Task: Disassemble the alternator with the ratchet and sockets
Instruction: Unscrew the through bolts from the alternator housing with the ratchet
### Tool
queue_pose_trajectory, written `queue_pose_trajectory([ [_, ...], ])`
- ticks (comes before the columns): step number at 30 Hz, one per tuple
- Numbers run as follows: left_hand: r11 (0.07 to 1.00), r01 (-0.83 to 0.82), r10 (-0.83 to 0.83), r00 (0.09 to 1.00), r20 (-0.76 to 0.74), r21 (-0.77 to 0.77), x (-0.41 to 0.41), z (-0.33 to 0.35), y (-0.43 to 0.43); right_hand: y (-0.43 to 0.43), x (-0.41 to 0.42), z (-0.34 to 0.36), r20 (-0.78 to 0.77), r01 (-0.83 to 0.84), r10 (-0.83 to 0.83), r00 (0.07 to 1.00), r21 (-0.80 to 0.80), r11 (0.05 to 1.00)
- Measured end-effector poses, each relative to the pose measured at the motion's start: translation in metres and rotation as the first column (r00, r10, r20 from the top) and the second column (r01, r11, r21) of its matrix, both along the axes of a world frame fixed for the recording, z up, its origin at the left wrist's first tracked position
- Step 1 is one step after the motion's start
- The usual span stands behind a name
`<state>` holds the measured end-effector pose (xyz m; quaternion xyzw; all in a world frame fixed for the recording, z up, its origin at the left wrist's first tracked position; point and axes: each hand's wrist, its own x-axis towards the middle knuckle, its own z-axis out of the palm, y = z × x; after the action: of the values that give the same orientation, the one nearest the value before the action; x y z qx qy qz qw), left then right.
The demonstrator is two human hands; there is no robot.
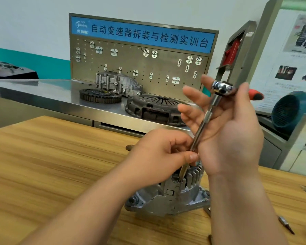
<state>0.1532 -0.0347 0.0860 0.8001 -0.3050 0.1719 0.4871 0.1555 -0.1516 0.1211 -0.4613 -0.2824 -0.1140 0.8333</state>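
Pinching the extension bar low down, the left hand guides its end into the alternator, near on the wooden table. The right hand only props the ratchet with straight, spread fingers, so the tilted bar may slip out.

Silver-grey alternator, chrome ratchet, striped tan wood table, blue banner, teal wall band

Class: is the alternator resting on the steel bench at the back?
No, the alternator sits on the wooden table nearest the camera, in front of the steel bench.
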Motion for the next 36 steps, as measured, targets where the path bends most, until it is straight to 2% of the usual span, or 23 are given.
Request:
queue_pose_trajectory([
  [5,0.951,0.037,-0.075,0.991,-0.113,-0.306,-0.001,0.001,0.002,-0.002,-0.001,0.001,0.091,0.097,-0.088,0.992,-0.106,0.99],
  [7,0.952,0.012,-0.049,0.992,-0.113,-0.307,-0.001,0.001,0.002,-0.007,0.0,0.002,0.094,0.179,-0.166,0.982,-0.15,0.972],
  [9,0.952,-0.036,0.005,0.995,-0.099,-0.304,0.0,0.001,0.002,-0.014,0.002,0.006,0.103,0.301,-0.284,0.953,-0.296,0.906],
  [11,0.937,-0.084,0.057,0.994,-0.091,-0.338,0.003,0.0,0.001,-0.023,0.004,0.007,0.149,0.401,-0.377,0.914,-0.473,0.785],
  [13,0.919,-0.138,0.115,0.99,-0.085,-0.37,0.006,-0.002,0.001,-0.031,0.004,0.005,0.231,0.47,-0.418,0.878,-0.581,0.665],
  [17,0.904,-0.214,0.206,0.977,-0.06,-0.369,0.01,-0.005,0.006,-0.036,-0.008,-0.017,0.382,0.519,-0.393,0.837,-0.783,0.343],
  [20,0.849,-0.179,0.132,0.983,-0.13,-0.497,0.012,-0.005,0.006,-0.032,-0.017,-0.04,0.441,0.485,-0.344,0.829,-0.873,0.049],
  [22,0.801,-0.163,0.085,0.984,-0.16,-0.576,0.015,-0.005,0.006,-0.03,-0.021,-0.052,0.47,0.487,-0.353,0.809,-0.872,-0.048],
  [25,0.795,-0.183,0.112,0.981,-0.157,-0.578,0.017,-0.008,0.008,-0.028,-0.024,-0.061,0.499,0.52,-0.407,0.765,-0.852,-0.067],
  [30,0.825,-0.211,0.157,0.977,-0.147,-0.525,0.016,-0.009,0.009,-0.027,-0.025,-0.066,0.42,0.498,-0.473,0.774,-0.866,0.046],
  [33,0.814,-0.212,0.154,0.977,-0.15,-0.541,0.016,-0.008,0.009,-0.025,-0.026,-0.062,0.462,0.546,-0.46,0.758,-0.836,0.059],
  [36,0.807,-0.203,0.147,0.979,-0.144,-0.554,0.016,-0.007,0.009,-0.025,-0.03,-0.046,0.544,0.675,-0.481,0.687,-0.723,0.146],
])
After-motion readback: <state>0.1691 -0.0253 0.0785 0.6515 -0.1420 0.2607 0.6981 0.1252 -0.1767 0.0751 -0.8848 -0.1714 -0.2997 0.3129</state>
